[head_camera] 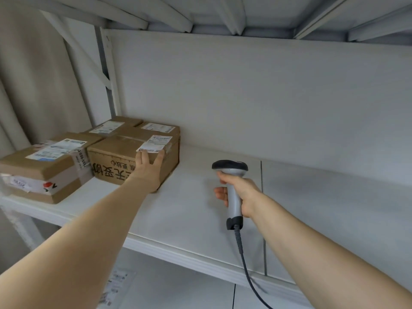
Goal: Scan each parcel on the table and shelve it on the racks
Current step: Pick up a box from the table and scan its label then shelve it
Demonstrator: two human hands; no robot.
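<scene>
A brown cardboard parcel [116, 160] with black printed characters and a white label stands on the white rack shelf [191, 210]. My left hand [149, 168] lies flat against its front face, fingers straight and reaching its top edge. My right hand [239, 189] grips the handle of a grey barcode scanner [230, 172] held over the shelf, right of the parcel. Its dark head points away from me and its cable hangs down.
Three more labelled cardboard parcels sit on the shelf: one at the front left [42, 168], two behind [111, 128] [159, 128]. A shelf post [112, 85] rises at the left. A flat white parcel [116, 286] lies on the lower shelf. A beige curtain [33, 85] hangs left.
</scene>
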